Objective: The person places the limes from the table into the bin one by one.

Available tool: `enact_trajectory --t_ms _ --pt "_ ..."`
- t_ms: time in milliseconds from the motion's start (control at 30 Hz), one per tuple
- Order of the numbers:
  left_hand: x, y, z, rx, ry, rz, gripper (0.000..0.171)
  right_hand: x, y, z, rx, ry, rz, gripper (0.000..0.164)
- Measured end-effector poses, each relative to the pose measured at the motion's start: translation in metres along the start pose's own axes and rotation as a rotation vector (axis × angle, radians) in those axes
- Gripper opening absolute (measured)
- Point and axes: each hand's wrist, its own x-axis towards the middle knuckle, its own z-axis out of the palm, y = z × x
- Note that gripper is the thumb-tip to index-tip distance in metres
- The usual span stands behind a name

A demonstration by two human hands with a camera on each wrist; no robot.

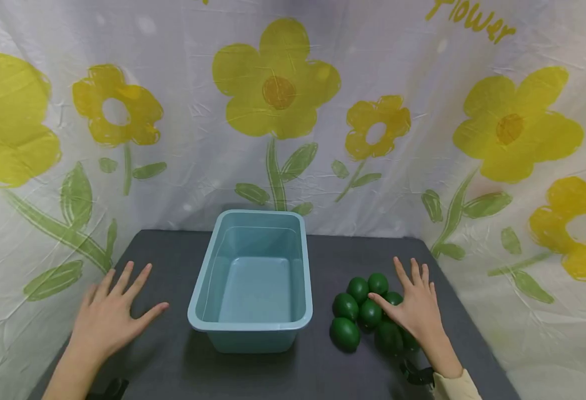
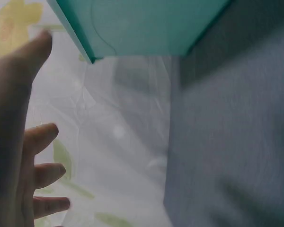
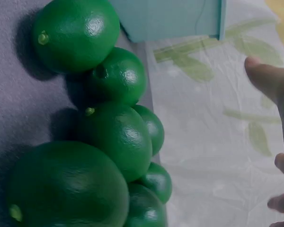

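A light blue plastic basin (image 1: 250,326) stands in the middle of the table; its inside holds nothing. To its right lie several glossy dark green fruits like limes or avocados (image 1: 345,334), bunched together, some with a pale stem spot in the right wrist view. My right hand (image 1: 416,311) hovers over the right side of the bunch with fingers spread, hiding part of it. Left of the basin, my left hand (image 1: 106,316) is held with fingers spread, apart from the basin and holding nothing. In the left wrist view the basin's side (image 2: 142,28) shows at the top.
A dark grey cloth (image 1: 165,261) covers the table. White fabric printed with yellow flowers (image 1: 278,91) hangs behind and along both sides. Dark bands circle both wrists, and a pale sleeve (image 1: 456,387) shows on the right arm.
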Motion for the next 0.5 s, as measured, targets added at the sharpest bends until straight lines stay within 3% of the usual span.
enact_trajectory --t_ms 133,367,500 --pt "0.001 0.007 0.003 -0.138 0.015 -0.013 0.088 -0.008 0.002 0.002 0.034 0.033 0.015 0.109" --pt "-0.004 0.023 0.015 -0.372 0.121 -0.012 0.064 -0.028 0.009 0.011 0.087 0.171 0.015 0.103" --pt "-0.006 0.035 0.02 -0.459 0.167 -0.02 0.056 -0.04 0.014 0.017 0.114 0.193 0.06 0.1"
